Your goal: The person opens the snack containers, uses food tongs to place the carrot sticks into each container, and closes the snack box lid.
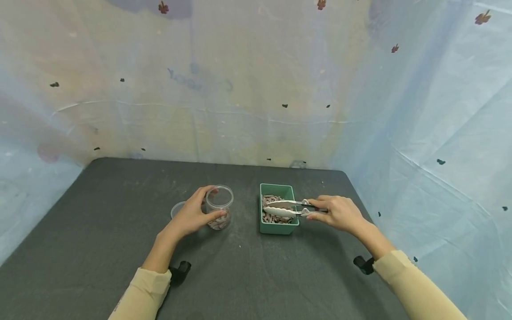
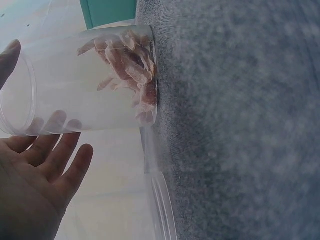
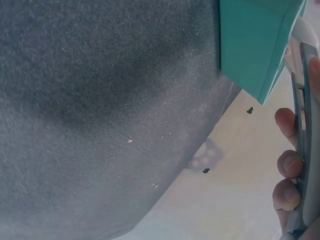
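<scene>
My left hand (image 1: 192,215) holds a clear plastic jar (image 1: 219,202) upright on the table, thumb on one side and fingers on the other. Pale pinkish-brown strips (image 2: 130,65) lie at the bottom of the jar. In my right hand (image 1: 338,211) is a pair of tongs (image 1: 284,212), gripped by the handles. Their white tips are inside a green rectangular container (image 1: 279,229), over a heap of the same strips (image 1: 272,200). The right wrist view catches fingers (image 3: 290,165) curled round the tongs' grey handle (image 3: 312,165).
A clear round lid (image 1: 176,208) lies on the dark table (image 1: 240,275), partly behind my left hand. Plastic sheeting (image 1: 240,89) hangs behind the table and along the right side. Tiny crumbs (image 3: 130,141) dot the tabletop near the green container.
</scene>
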Tool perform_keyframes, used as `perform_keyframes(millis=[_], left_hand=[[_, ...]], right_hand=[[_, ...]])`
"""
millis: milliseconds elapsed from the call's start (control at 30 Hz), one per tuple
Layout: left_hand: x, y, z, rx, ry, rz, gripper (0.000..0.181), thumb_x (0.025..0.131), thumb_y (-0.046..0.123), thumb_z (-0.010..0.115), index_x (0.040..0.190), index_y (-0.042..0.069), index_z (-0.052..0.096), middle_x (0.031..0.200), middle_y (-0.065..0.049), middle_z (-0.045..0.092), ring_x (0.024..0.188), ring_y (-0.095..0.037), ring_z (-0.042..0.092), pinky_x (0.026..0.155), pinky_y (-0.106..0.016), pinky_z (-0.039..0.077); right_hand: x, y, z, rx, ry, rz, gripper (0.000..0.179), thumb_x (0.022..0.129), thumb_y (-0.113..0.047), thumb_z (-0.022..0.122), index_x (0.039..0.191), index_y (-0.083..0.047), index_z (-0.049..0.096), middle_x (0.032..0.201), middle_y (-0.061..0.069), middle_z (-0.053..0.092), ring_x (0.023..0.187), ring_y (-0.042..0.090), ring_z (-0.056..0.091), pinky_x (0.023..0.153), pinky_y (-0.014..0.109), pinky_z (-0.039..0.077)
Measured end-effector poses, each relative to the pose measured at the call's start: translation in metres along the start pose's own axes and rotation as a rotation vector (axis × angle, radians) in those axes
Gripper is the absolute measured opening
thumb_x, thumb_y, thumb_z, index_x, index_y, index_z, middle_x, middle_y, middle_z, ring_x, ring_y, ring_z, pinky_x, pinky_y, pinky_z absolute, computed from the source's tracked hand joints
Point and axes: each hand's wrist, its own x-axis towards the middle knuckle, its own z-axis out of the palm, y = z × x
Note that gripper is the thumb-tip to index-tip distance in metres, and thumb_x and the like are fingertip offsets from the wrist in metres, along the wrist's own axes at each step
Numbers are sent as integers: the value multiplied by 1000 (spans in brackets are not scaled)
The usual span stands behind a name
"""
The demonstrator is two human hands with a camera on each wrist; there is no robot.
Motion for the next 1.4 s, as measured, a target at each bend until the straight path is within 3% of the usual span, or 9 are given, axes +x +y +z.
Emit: perform_keyframes(millis=[300,667,933,1400], left_hand=[[1,0,0,-1,-3,-2,89,91,49,79,159,12,36,156,-16,42,138,-41,47,110,-59,43],[0,-3,0,-9,-3,-2,88,91,50,79,158,12,37,155,-15,42,139,-39,47,110,-59,43],[-1,-2,0,-4,-1,-2,87,91,49,79,158,12,37,155,-15,42,138,-41,47,109,-60,44],[0,-2,0,-4,0,4,87,91,50,79,158,12,37,155,-15,43,138,-41,47,109,-60,43]], right_hand=[[-14,2,8,43,61,46,52,85,-35,85,131,-14,75,106,1,75,61,-1,46,49,21,34],[-26,2,16,119,108,128,52,88,-35,84,132,-10,74,109,3,76,68,4,53,55,24,40],[-32,3,18,217,176,137,52,85,-27,86,131,-6,73,107,2,76,66,0,48,53,23,38],[-38,7,20,292,259,152,49,84,-21,88,128,-5,75,99,0,75,65,0,46,52,23,39]])
